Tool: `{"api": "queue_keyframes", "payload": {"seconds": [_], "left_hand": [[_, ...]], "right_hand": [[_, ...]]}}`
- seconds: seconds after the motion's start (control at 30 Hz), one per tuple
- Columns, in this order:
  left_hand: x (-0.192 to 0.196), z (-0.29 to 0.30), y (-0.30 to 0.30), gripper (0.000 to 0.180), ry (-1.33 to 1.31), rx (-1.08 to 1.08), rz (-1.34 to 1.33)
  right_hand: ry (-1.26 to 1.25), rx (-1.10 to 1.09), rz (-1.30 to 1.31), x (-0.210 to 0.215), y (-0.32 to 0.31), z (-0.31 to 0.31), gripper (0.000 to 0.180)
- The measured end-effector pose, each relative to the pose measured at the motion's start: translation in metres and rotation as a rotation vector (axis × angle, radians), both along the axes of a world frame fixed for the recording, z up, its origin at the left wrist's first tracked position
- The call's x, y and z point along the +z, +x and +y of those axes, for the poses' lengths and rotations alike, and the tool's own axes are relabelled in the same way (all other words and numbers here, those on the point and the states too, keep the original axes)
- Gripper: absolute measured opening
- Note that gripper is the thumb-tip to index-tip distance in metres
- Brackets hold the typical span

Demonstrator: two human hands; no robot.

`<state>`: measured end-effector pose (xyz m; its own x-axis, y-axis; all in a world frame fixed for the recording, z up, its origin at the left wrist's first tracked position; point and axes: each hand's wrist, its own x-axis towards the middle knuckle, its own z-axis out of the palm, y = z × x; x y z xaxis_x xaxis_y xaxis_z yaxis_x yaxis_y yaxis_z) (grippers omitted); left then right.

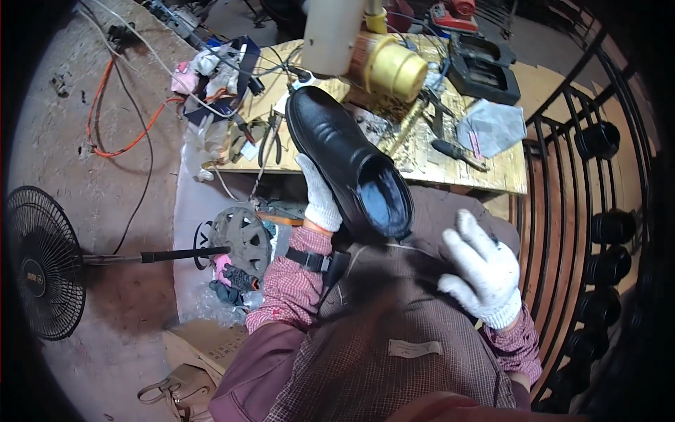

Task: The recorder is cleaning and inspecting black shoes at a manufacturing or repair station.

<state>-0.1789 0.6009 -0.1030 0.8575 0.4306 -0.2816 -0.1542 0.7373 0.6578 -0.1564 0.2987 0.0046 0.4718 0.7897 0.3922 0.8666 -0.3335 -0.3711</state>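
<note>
A black leather shoe (330, 133) with a dark blue lining is held up over the near edge of the workbench, its toe pointing away from me and its opening facing up. My left hand (318, 193), in a white knit glove, grips the shoe from its left side and underneath; most of its fingers are hidden behind the shoe. My right hand (485, 271), gloved in white too, hangs in the air to the right of the shoe's heel. Its fingers are stretched out and nothing is in them.
On the wooden workbench (506, 176) lie pliers (271, 144), a knife-like tool (457, 152), a grey cloth (492, 126) and a black tray (485, 74). A yellow cylindrical nozzle (397, 67) juts over it. A rack (569, 176) of black shoes stands right, a fan (46, 264) left.
</note>
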Motion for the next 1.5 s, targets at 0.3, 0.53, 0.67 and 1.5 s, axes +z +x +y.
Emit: {"api": "queue_keyframes", "payload": {"seconds": [0.3, 0.53, 0.67, 1.5], "left_hand": [[0.011, 0.060, 0.059, 0.085, 0.191, 0.112, -0.053], [-0.014, 0.061, 0.066, 0.085, -0.243, -0.467, -0.502], [-0.019, 0.050, 0.071, 0.086, -0.313, -0.348, -0.403], [0.026, 0.062, 0.053, 0.070, 0.235, 0.279, 0.113]], "right_hand": [[-0.090, -0.331, 0.098, -0.039, -0.008, -0.037, 0.054], [-0.100, -0.391, 0.120, -0.044, 0.000, -0.040, 0.054], [-0.121, -0.330, 0.090, -0.033, 0.009, -0.025, 0.054], [-0.179, -0.327, 0.100, -0.050, 0.027, -0.020, 0.056]]}}
